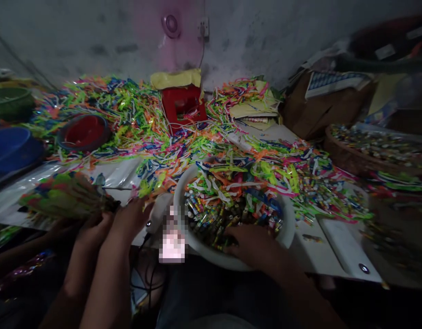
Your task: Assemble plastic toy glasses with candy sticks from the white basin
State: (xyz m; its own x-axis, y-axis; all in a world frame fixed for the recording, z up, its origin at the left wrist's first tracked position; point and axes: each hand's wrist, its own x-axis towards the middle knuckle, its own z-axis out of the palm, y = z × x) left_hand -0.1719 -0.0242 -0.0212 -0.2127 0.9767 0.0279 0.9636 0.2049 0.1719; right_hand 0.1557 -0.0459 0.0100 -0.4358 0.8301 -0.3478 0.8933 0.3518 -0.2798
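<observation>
A white basin (pixel 291 228) full of small patterned tubes and bright plastic strips stands in front of me. My right hand (pixel 250 242) reaches over its near rim, with thumb and fingers apart among the small tubes (pixel 219 228). To the left of the basin, my left hand (pixel 130 219) is beside a white device (pixel 159 210) and some orange strips. Its fingers are dim and blurred, so their grip is unclear. Another person's hand (pixel 96 226) is close by on the left, at a bundle of colourful plastic pieces (pixel 66 194).
Heaps of neon strips (pixel 128 105) cover the table's back. A red stool-like piece (pixel 183 105) stands amid them. Blue (pixel 13 148) and red (pixel 83 132) basins are at left. A tray of tubes (pixel 375 146) and a brown carton (pixel 329 105) stand at right. A pale case (pixel 349 244) lies near the front edge.
</observation>
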